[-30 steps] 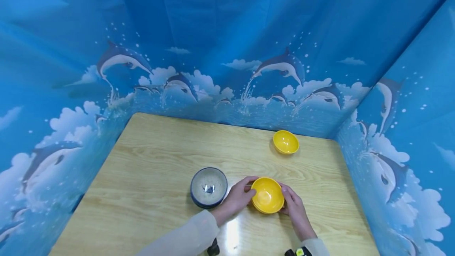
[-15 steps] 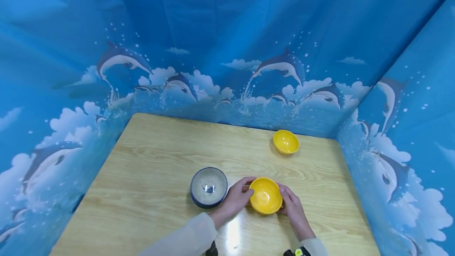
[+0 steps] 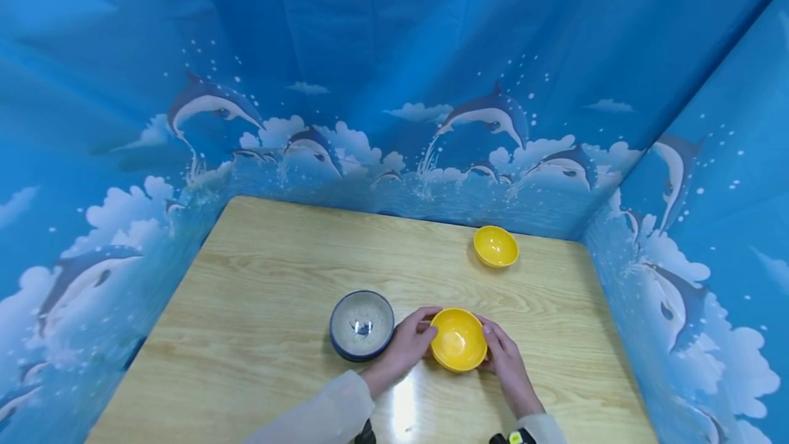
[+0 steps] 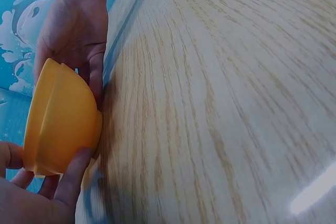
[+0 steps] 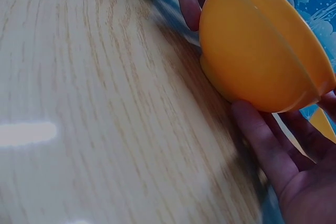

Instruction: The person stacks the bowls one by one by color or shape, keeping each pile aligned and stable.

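Two nested yellow bowls (image 3: 458, 340) are held between both hands near the front of the table; a second rim line shows on their side in the wrist views. My left hand (image 3: 411, 340) grips them from the left, its thumb at the rim and its fingers along the side. From the right, my right hand (image 3: 507, 360) holds the opposite side, thumb near the rim, fingers low by the foot (image 5: 212, 80). The foot is at the tabletop or very close above it; I cannot tell which. Just left of my left hand stands a grey bowl (image 3: 362, 324) with a dark blue rim.
Another yellow bowl (image 3: 496, 247) stands near the back edge of the wooden table (image 3: 271, 259), to the right. Blue curtains (image 3: 382, 74) printed with dolphins hang behind the table and at both sides.
Both hands have shifted slightly left together with the nested yellow bowls. The grey bowl and the back yellow bowl stay in place.
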Tool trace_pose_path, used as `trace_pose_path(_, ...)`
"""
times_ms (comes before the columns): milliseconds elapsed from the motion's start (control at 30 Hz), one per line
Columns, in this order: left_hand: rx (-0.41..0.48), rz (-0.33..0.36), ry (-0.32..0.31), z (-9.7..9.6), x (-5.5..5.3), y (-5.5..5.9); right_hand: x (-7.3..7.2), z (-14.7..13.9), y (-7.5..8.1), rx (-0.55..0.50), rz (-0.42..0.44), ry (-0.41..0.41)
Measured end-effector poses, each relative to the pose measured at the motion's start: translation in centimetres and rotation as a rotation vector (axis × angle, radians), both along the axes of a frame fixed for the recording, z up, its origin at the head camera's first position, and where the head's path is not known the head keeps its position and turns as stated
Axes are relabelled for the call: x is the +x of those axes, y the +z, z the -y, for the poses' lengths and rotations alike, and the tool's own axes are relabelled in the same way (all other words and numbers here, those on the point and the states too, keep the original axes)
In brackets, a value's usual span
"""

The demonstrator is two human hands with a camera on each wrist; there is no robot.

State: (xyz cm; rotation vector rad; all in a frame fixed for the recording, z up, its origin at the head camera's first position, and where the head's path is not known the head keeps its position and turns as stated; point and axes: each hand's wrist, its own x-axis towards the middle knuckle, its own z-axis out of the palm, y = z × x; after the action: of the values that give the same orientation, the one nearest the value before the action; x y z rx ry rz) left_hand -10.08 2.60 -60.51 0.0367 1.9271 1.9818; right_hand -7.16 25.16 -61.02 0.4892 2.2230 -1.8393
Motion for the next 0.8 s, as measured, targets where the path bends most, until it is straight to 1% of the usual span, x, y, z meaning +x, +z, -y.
trace_pose_path(200, -0.007, -0.005, 0.003, 0.0, 0.0, 0.0, -0.1, 0.0, 0.0, 0.006, 0.002, 0.003)
trace_pose_path(333, -0.02, 0.006, -0.002, 0.0, -0.1, 0.0, -0.3, -0.2, -0.1, 0.013, 0.015, 0.006)
trace_pose_path(500, -0.018, -0.001, 0.001, 0.1, -0.1, 0.2, -0.5, -0.6, 0.1, 0.027, 0.028, 0.009)
trace_pose_path(633, -0.01, -0.003, 0.004, 0.0, 0.0, 0.2, -0.8, -1.1, 0.2, 0.037, 0.009, 0.009)
trace_pose_path(800, -0.012, 0.002, 0.002, 0.0, 0.0, 0.1, -1.1, -2.2, 0.4, 0.006, -0.026, 0.018)
